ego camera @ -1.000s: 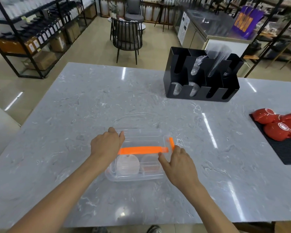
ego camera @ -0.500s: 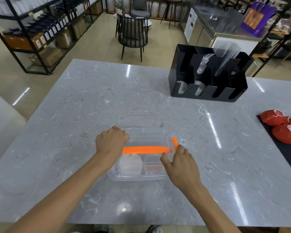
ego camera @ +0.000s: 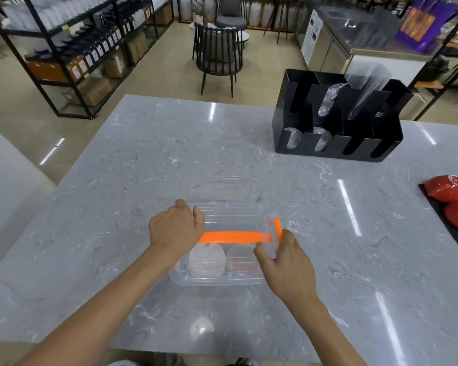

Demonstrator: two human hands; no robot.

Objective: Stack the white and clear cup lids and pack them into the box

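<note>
Your left hand [ego camera: 175, 228] curls over the clear box's [ego camera: 217, 280] left end; your right hand [ego camera: 288, 262] pinches its orange latch [ego camera: 277, 228]. The white lids [ego camera: 206, 260] and clear lids [ego camera: 242, 258] sit inside, on the bench [ego camera: 143, 159].

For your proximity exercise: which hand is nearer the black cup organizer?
Right. The right hand grips the box's right end, below the black cup organizer; the left hand lies farther left.

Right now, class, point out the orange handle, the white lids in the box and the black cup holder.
orange handle [ego camera: 233, 237], head view, middle of the bar.
white lids [ego camera: 206, 260], head view, top face.
black cup holder [ego camera: 336, 146], head view, front wall.
</note>
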